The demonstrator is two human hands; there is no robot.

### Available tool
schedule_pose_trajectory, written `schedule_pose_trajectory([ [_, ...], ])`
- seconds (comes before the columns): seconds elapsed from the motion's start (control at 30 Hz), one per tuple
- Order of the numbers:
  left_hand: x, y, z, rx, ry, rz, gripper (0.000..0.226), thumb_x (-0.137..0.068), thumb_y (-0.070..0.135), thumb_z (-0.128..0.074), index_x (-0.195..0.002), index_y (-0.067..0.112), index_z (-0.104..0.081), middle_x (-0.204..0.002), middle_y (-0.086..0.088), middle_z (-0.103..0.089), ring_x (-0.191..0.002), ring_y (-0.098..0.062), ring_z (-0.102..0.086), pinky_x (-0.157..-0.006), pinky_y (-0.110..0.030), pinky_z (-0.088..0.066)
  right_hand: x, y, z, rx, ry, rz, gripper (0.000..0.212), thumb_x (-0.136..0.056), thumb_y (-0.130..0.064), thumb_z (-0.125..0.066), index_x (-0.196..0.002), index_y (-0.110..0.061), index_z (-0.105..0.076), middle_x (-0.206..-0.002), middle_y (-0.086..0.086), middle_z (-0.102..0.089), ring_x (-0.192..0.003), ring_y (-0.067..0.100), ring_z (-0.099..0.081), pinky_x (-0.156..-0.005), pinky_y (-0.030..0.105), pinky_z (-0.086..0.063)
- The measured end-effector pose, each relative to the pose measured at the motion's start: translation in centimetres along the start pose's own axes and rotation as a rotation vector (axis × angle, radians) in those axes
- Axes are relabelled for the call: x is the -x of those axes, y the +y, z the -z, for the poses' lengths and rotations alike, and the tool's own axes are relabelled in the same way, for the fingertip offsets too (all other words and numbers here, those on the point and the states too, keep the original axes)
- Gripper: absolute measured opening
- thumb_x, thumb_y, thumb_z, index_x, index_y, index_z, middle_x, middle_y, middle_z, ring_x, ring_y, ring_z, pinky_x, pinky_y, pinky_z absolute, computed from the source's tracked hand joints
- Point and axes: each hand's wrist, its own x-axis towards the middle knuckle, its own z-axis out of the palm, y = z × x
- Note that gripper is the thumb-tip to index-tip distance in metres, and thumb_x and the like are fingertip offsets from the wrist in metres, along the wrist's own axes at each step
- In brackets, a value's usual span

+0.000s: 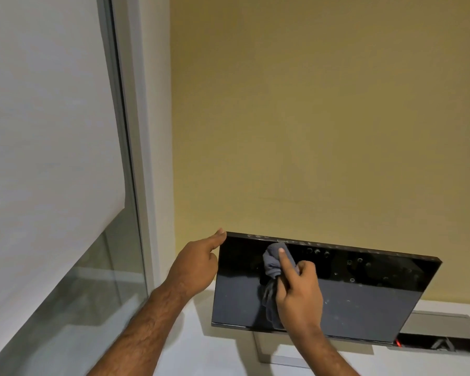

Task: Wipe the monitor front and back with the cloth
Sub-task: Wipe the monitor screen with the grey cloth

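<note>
A black monitor (364, 291) stands on a white desk, its dark screen facing me and dotted with small droplets near the top. My left hand (196, 264) grips the monitor's upper left corner and left edge. My right hand (299, 291) presses a bunched grey cloth (272, 263) against the upper left part of the screen, index finger stretched over the cloth. The tail of the cloth hangs down below my palm. The monitor's back is hidden.
The white desk (228, 356) carries the monitor's grey stand base (277, 356). An open cable tray (440, 340) with a raised lid sits at the right. A yellow wall (323, 118) is close behind, and a window with a white blind (44, 131) is at the left.
</note>
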Motion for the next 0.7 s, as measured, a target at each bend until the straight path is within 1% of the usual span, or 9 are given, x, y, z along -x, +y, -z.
schedule_pose_trajectory([
  [0.07,0.1,0.2,0.0,-0.004,-0.005,0.020,0.062,-0.092,-0.003,-0.038,-0.144,0.032,-0.047,-0.147,0.025,-0.038,-0.108,-0.005,-0.063,-0.088,-0.010,-0.042,0.3,0.2,-0.1,-0.009,-0.002,-0.019,0.062,-0.086,-0.012,-0.069,-0.142,-0.031,-0.049,-0.092,-0.003,-0.038,-0.065,0.015,-0.044,-0.045,0.033,-0.047],
  [0.13,0.2,0.3,0.0,-0.010,-0.002,0.040,0.062,-0.093,-0.001,-0.038,-0.144,0.034,-0.046,-0.146,0.027,-0.037,-0.079,-0.002,-0.062,-0.077,-0.008,-0.043,0.7,0.2,-0.7,0.035,-0.090,0.097,0.061,-0.086,-0.015,-0.068,-0.142,-0.029,-0.048,-0.090,-0.002,-0.040,-0.065,0.014,-0.044,-0.045,0.033,-0.046],
  [0.17,0.2,0.3,0.0,-0.017,0.004,0.042,0.062,-0.094,-0.001,-0.038,-0.144,0.034,-0.046,-0.146,0.028,-0.036,-0.072,-0.001,-0.059,-0.074,-0.008,-0.042,0.9,0.2,-1.1,0.074,-0.159,0.167,0.061,-0.086,-0.017,-0.068,-0.143,-0.029,-0.047,-0.089,-0.001,-0.041,-0.067,0.013,-0.045,-0.046,0.032,-0.046],
  [0.3,0.4,0.3,-0.1,-0.023,0.013,0.013,0.061,-0.094,-0.002,-0.038,-0.144,0.033,-0.046,-0.148,0.023,-0.038,-0.107,-0.016,-0.066,-0.090,-0.020,-0.048,1.5,0.8,-2.2,0.227,-0.401,0.337,0.051,-0.093,-0.024,-0.059,-0.141,-0.034,-0.046,-0.090,-0.003,-0.040,-0.075,0.015,-0.046,-0.052,0.029,-0.042],
  [0.37,0.5,0.5,-0.1,-0.022,0.013,0.006,0.062,-0.093,-0.002,-0.038,-0.144,0.032,-0.046,-0.148,0.024,-0.037,-0.111,-0.022,-0.064,-0.092,-0.024,-0.049,1.4,1.3,-2.2,0.286,-0.465,0.385,0.047,-0.095,-0.024,-0.057,-0.140,-0.035,-0.048,-0.089,-0.004,-0.036,-0.075,0.016,-0.044,-0.054,0.030,-0.037],
  [0.47,0.7,0.7,-0.1,-0.028,0.013,0.013,0.061,-0.093,-0.003,-0.039,-0.144,0.031,-0.046,-0.148,0.024,-0.036,-0.109,-0.025,-0.064,-0.089,-0.021,-0.049,0.6,1.2,-1.3,0.285,-0.334,0.425,0.054,-0.083,-0.018,-0.070,-0.133,-0.031,-0.057,-0.085,-0.003,-0.041,-0.070,0.014,-0.043,-0.048,0.028,-0.037],
  [0.53,0.7,0.7,-0.2,-0.028,0.014,0.024,0.062,-0.093,-0.003,-0.038,-0.144,0.031,-0.046,-0.147,0.026,-0.034,-0.094,-0.017,-0.067,-0.074,-0.005,-0.043,-0.4,0.7,-0.6,0.202,-0.153,0.388,0.056,-0.081,-0.014,-0.067,-0.135,-0.024,-0.057,-0.085,0.001,-0.043,-0.070,0.016,-0.040,-0.048,0.030,-0.036],
  [0.6,0.6,0.5,-0.3,-0.026,0.013,0.028,0.063,-0.092,-0.003,-0.038,-0.144,0.031,-0.046,-0.146,0.027,-0.034,-0.089,-0.017,-0.067,-0.063,-0.001,-0.038,-1.2,0.0,-0.3,0.159,-0.035,0.355,0.057,-0.080,-0.010,-0.062,-0.136,-0.019,-0.056,-0.083,0.003,-0.042,-0.070,0.017,-0.037,-0.049,0.032,-0.036],
  [0.7,0.6,0.6,-0.3,-0.038,0.011,0.017,0.063,-0.092,-0.003,-0.038,-0.145,0.031,-0.044,-0.146,0.029,-0.032,-0.109,-0.019,-0.064,-0.077,-0.005,-0.041,-0.9,-0.5,-1.4,0.201,-0.094,0.387,0.063,-0.078,-0.006,-0.068,-0.138,-0.021,-0.054,-0.085,0.004,-0.044,-0.071,0.019,-0.038,-0.051,0.032,-0.035],
])
